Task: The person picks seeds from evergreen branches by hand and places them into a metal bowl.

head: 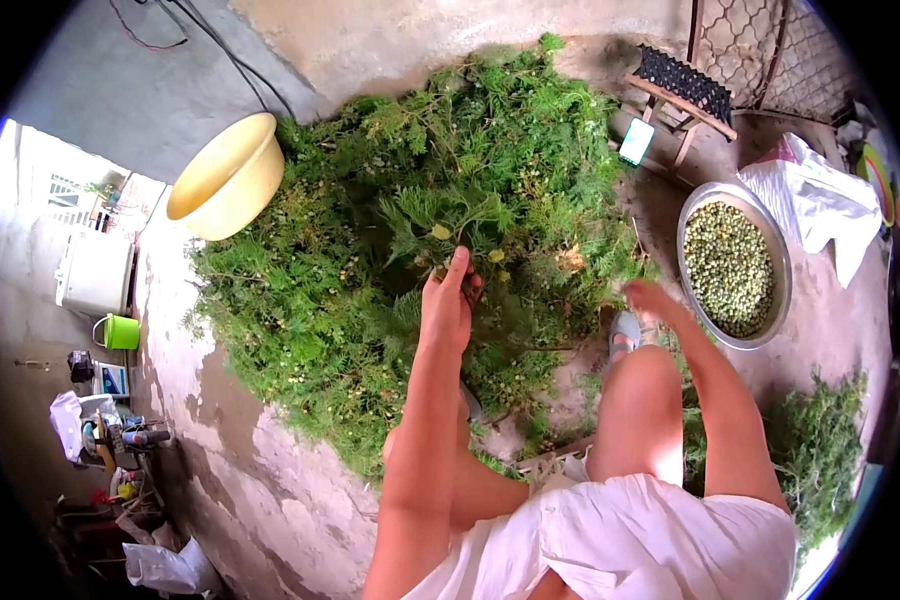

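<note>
My left hand [454, 292] is closed around a green conifer sprig [450, 221], its scaly fronds spreading beyond the thumb. Under and around that hand lies a large heap of cut conifer branches [300, 337], dotted with small pale cones. On the right, my right hand [649, 298] hovers by the heap's edge, above a grey slipper [625, 328] on my foot. Its fingers are blurred, and whether they hold anything is unclear. Just beyond it stands a round metal bowl [784, 300] filled with small round green cones [727, 262].
A yellow plastic basin [229, 187] rests tilted at the heap's far left. Beyond the bowl are a silvery bag [810, 195], a lit-screen device [636, 141] and a folding stool [686, 90]. More greenery [817, 450] lies at right. A green bucket [120, 331] stands far left.
</note>
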`<control>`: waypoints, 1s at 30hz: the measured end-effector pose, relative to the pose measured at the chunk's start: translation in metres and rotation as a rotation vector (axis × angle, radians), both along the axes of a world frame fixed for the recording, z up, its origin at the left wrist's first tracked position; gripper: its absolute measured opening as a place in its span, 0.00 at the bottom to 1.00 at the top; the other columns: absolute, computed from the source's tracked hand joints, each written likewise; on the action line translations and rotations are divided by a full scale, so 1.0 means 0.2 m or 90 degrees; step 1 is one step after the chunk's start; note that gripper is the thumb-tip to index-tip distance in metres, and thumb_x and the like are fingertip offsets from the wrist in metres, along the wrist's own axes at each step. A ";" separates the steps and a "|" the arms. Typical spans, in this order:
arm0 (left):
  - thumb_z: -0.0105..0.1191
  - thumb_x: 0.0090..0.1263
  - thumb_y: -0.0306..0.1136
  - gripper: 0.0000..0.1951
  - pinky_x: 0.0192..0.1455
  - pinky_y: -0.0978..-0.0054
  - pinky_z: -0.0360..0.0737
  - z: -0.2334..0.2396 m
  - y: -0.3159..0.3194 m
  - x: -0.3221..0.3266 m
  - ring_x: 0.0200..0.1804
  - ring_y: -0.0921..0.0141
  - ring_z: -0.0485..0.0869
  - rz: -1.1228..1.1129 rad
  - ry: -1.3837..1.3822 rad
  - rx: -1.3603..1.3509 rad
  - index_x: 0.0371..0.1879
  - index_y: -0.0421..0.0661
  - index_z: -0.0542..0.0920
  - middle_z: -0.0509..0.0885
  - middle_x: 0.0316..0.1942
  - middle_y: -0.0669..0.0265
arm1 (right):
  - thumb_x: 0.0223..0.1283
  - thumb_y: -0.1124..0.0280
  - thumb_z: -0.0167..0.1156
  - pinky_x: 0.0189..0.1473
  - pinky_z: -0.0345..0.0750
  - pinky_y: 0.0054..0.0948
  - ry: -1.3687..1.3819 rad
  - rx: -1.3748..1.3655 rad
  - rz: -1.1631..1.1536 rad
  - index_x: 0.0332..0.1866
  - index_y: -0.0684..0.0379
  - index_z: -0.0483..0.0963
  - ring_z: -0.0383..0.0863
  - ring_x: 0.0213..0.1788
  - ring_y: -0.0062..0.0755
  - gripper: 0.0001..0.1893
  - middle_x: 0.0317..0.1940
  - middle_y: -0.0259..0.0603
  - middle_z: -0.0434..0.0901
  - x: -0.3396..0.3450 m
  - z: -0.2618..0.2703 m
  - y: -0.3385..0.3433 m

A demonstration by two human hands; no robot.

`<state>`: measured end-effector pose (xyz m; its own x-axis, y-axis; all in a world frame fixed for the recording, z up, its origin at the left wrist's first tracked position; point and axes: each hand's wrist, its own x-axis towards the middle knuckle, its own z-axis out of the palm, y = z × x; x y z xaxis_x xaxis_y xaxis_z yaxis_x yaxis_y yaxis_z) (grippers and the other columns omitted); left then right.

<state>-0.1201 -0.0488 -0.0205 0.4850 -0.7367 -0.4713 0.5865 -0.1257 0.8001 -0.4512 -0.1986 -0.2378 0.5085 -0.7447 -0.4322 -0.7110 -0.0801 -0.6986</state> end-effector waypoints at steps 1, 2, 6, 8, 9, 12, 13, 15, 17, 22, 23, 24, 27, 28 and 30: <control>0.57 0.61 0.41 0.12 0.35 0.77 0.70 0.00 0.01 0.00 0.29 0.76 0.70 0.001 -0.001 0.003 0.32 0.49 0.72 0.71 0.27 0.73 | 0.58 0.65 0.49 0.25 0.73 0.26 -0.137 0.050 -0.069 0.44 0.60 0.73 0.74 0.21 0.27 0.13 0.25 0.40 0.76 0.15 0.32 -0.01; 0.56 0.62 0.41 0.11 0.35 0.77 0.69 0.00 -0.01 -0.02 0.29 0.76 0.70 -0.021 0.000 -0.002 0.31 0.49 0.71 0.71 0.27 0.73 | 0.59 0.67 0.48 0.24 0.73 0.24 -0.176 -0.020 -0.059 0.47 0.60 0.73 0.74 0.22 0.24 0.14 0.25 0.38 0.76 0.23 0.55 -0.03; 0.52 0.63 0.36 0.07 0.36 0.81 0.68 -0.03 0.00 -0.01 0.28 0.77 0.69 -0.080 -0.005 -0.065 0.28 0.49 0.71 0.71 0.26 0.74 | 0.60 0.70 0.50 0.26 0.72 0.18 -0.363 -0.076 0.051 0.47 0.60 0.72 0.72 0.26 0.16 0.12 0.27 0.32 0.75 0.66 1.38 0.20; 0.53 0.62 0.34 0.07 0.36 0.80 0.68 -0.12 -0.01 0.00 0.30 0.77 0.70 -0.094 -0.069 -0.088 0.30 0.48 0.69 0.71 0.28 0.73 | 0.59 0.72 0.51 0.28 0.72 0.19 -0.440 -0.152 0.155 0.46 0.60 0.73 0.73 0.29 0.17 0.11 0.30 0.33 0.77 0.82 1.49 0.34; 0.53 0.61 0.33 0.09 0.37 0.79 0.68 -0.12 -0.03 -0.02 0.32 0.77 0.70 -0.116 -0.128 -0.114 0.32 0.46 0.68 0.72 0.29 0.71 | 0.59 0.73 0.52 0.30 0.73 0.19 -0.479 -0.223 0.207 0.45 0.61 0.73 0.73 0.30 0.17 0.10 0.32 0.34 0.77 0.87 1.49 0.37; 0.46 0.58 0.26 0.16 0.43 0.78 0.69 -0.03 -0.05 -0.13 0.39 0.75 0.72 -0.106 -0.080 -0.153 0.46 0.40 0.65 0.73 0.35 0.67 | 0.56 0.73 0.51 0.40 0.75 0.27 -0.538 -0.259 0.115 0.41 0.62 0.73 0.79 0.35 0.34 0.09 0.36 0.44 0.78 0.98 1.41 0.41; 0.45 0.58 0.25 0.17 0.44 0.78 0.68 -0.01 -0.04 -0.14 0.40 0.75 0.71 -0.099 -0.025 -0.176 0.47 0.39 0.64 0.73 0.35 0.66 | 0.58 0.73 0.50 0.34 0.75 0.25 -0.569 -0.133 0.086 0.43 0.61 0.72 0.78 0.32 0.28 0.10 0.33 0.40 0.78 1.00 1.37 0.39; 0.42 0.60 0.30 0.16 0.48 0.74 0.66 0.02 -0.06 -0.13 0.39 0.72 0.71 -0.108 0.030 -0.267 0.48 0.41 0.64 0.73 0.35 0.67 | 0.60 0.71 0.50 0.26 0.72 0.19 -0.537 0.117 -0.038 0.47 0.59 0.71 0.74 0.27 0.19 0.11 0.28 0.33 0.75 0.94 1.37 0.34; 0.38 0.68 0.45 0.17 0.48 0.73 0.67 0.00 -0.06 -0.10 0.41 0.73 0.72 -0.149 0.071 -0.278 0.48 0.46 0.68 0.73 0.40 0.70 | 0.62 0.70 0.50 0.21 0.66 0.14 -0.566 0.123 -0.057 0.47 0.57 0.71 0.68 0.23 0.12 0.10 0.27 0.27 0.73 0.89 1.27 0.29; 0.31 0.68 0.57 0.25 0.46 0.76 0.66 0.06 -0.05 -0.13 0.38 0.75 0.71 -0.119 0.055 -0.199 0.45 0.48 0.69 0.73 0.36 0.72 | 0.52 0.73 0.58 0.37 0.76 0.26 -0.558 -0.183 0.083 0.43 0.59 0.73 0.79 0.38 0.30 0.12 0.38 0.40 0.77 0.95 1.20 0.33; 0.31 0.68 0.58 0.25 0.46 0.77 0.66 0.05 -0.05 -0.14 0.37 0.76 0.71 -0.123 0.036 -0.157 0.45 0.49 0.69 0.73 0.35 0.73 | 0.50 0.74 0.58 0.36 0.77 0.27 -0.502 -0.375 0.133 0.44 0.56 0.72 0.79 0.37 0.35 0.14 0.38 0.39 0.77 0.96 1.19 0.34; 0.32 0.69 0.55 0.22 0.43 0.78 0.65 0.03 -0.06 -0.16 0.35 0.78 0.70 -0.088 0.052 -0.168 0.42 0.49 0.70 0.72 0.31 0.75 | 0.49 0.73 0.59 0.32 0.77 0.27 -0.456 -0.431 0.141 0.45 0.56 0.72 0.79 0.34 0.35 0.15 0.37 0.39 0.77 0.97 1.18 0.35; 0.33 0.70 0.54 0.21 0.43 0.77 0.66 -0.11 -0.05 -0.07 0.35 0.77 0.70 -0.178 0.123 -0.236 0.36 0.50 0.72 0.72 0.28 0.75 | 0.47 0.72 0.60 0.28 0.77 0.27 -0.379 -0.536 0.139 0.45 0.55 0.71 0.79 0.31 0.35 0.16 0.36 0.38 0.77 1.00 1.16 0.36; 0.36 0.70 0.50 0.18 0.44 0.76 0.66 -0.08 -0.05 -0.10 0.37 0.75 0.71 -0.099 0.126 -0.160 0.30 0.49 0.72 0.74 0.28 0.72 | 0.47 0.71 0.60 0.27 0.76 0.28 -0.350 -0.583 0.137 0.46 0.55 0.70 0.79 0.30 0.36 0.17 0.35 0.38 0.77 1.00 1.15 0.35; 0.37 0.70 0.46 0.15 0.45 0.75 0.66 -0.10 -0.05 -0.10 0.38 0.75 0.71 -0.100 0.134 -0.168 0.34 0.48 0.71 0.73 0.30 0.72 | 0.48 0.71 0.59 0.26 0.76 0.28 -0.349 -0.570 0.124 0.45 0.55 0.70 0.79 0.30 0.36 0.16 0.35 0.38 0.77 1.00 1.14 0.35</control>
